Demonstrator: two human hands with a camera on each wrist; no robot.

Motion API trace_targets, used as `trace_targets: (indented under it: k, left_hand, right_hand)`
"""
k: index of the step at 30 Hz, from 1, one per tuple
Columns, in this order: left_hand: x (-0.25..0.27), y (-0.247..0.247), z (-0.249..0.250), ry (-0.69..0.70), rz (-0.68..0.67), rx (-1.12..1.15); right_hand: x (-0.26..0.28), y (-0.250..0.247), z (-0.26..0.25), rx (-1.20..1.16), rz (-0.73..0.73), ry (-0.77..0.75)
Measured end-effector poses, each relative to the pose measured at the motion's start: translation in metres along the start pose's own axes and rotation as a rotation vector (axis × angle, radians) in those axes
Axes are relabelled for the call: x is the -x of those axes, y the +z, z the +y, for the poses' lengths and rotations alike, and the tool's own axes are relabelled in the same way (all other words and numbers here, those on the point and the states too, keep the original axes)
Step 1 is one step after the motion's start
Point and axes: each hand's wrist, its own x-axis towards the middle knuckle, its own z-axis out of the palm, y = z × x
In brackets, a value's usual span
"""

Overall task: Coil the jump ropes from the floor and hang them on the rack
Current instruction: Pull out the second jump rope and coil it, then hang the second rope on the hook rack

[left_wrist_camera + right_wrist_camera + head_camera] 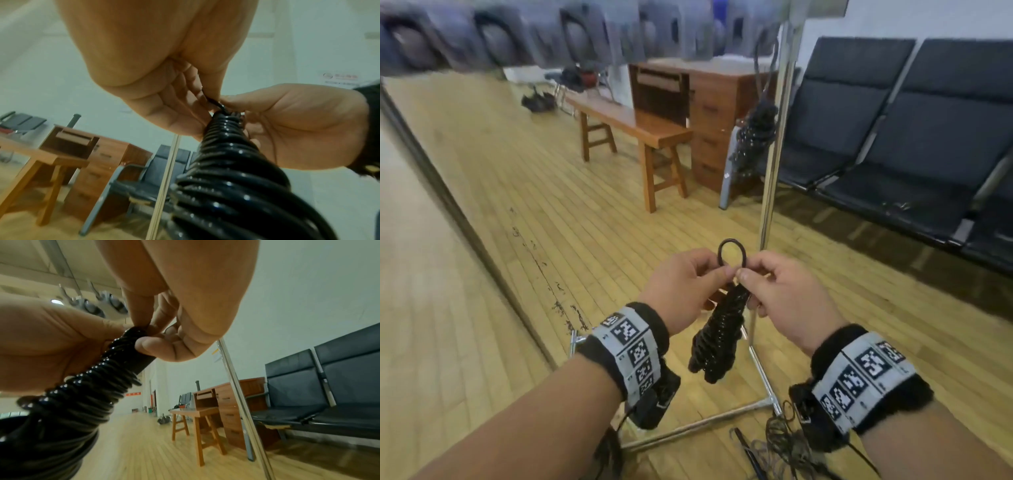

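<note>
A black jump rope (717, 337) wound into a tight bundle hangs in front of me, with a small loop (731, 252) standing up from its top. My left hand (688, 284) and right hand (774, 287) both pinch the rope at the base of that loop. The wrist views show the bundle's glossy turns (226, 162) (86, 395) running down from the fingers. A chrome rack pole (774, 150) rises just beyond my hands, and another coiled black rope (755, 137) hangs on it. A loose rope (784, 442) lies tangled on the floor by the rack's base.
The rack's chrome base bars (722, 418) lie on the wooden floor under my hands. A wooden bench (633, 126) and a wooden desk (715, 102) stand behind. Black waiting chairs (914, 130) line the right wall. A mirror wall's edge (465, 219) runs along the left.
</note>
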Motion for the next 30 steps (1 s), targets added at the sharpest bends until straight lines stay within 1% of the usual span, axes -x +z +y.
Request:
trace_targets:
  k: [3,6,9,13,17,20,25,27,30]
  left_hand:
    - [-0.004,-0.032,0.048,0.084,0.025,0.008]
    - [-0.008,-0.063,0.090,0.160,0.057,0.064]
    - [-0.016,-0.084,0.117,0.196,0.060,0.162]
    - [-0.034,-0.098,0.144,0.213,0.080,0.296]
    - [-0.058,-0.099,0.161,0.179,0.139,0.429]
    - [-0.072,-0.098,0.165,0.145,0.179,0.462]
    - [-0.087,-0.096,0.164,0.092,0.231,0.475]
    - [-0.090,-0.097,0.164,0.057,0.244,0.506]
    - [-0.094,-0.098,0.160,0.010,0.269,0.490]
  right_hand:
    - [-0.011,-0.010,-0.048,-0.003,0.055,-0.050]
    - [-0.022,-0.022,-0.096,-0.005,0.111,-0.126]
    - [-0.037,-0.033,-0.134,-0.007,0.162,-0.187]
    - [-0.056,-0.045,-0.166,-0.099,0.226,-0.184]
    - [-0.079,-0.053,-0.180,-0.208,0.276,-0.132]
    - [-0.096,-0.055,-0.184,-0.228,0.291,-0.107]
    - [-0.116,-0.054,-0.185,-0.146,0.323,-0.090]
    - [-0.121,-0.053,-0.186,-0.119,0.320,-0.079]
    - [-0.126,-0.051,-0.185,-0.090,0.304,-0.060]
